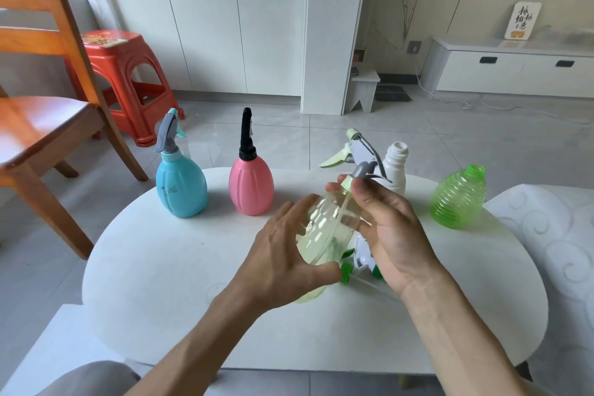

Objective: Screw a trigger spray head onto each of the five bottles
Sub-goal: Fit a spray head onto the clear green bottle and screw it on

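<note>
The person is holding a pale yellow transparent bottle (328, 228) tilted above the white round table (154, 267), between both hands. The left hand (283, 254) is cupping the lower body of this bottle, with the fingers curved around it and the thumb under its base. The right hand (392, 235) is gripping the upper part, and its fingertips (356, 185) are closing around the collar just below the grey and pale green trigger spray head (356, 151), which is sitting on the neck of the bottle. I cannot tell if this head is fully tightened.

At the far left of the table a blue bottle (180, 188) is standing upright with a grey and turquoise spray head (168, 132) on it. Beside it, a pink bottle (251, 186) is standing with a black spray head (247, 135) on it. Behind the right hand, a white bottle (396, 164) is standing with an open neck. To the right of it, well apart, a green ribbed bottle (458, 199) is standing, also without a head.

Under the hands, a white and green spray head (358, 262) is lying on the table, partly hidden. A wooden chair (41, 106) and a red plastic stool (125, 80) are standing on the floor at the left.
</note>
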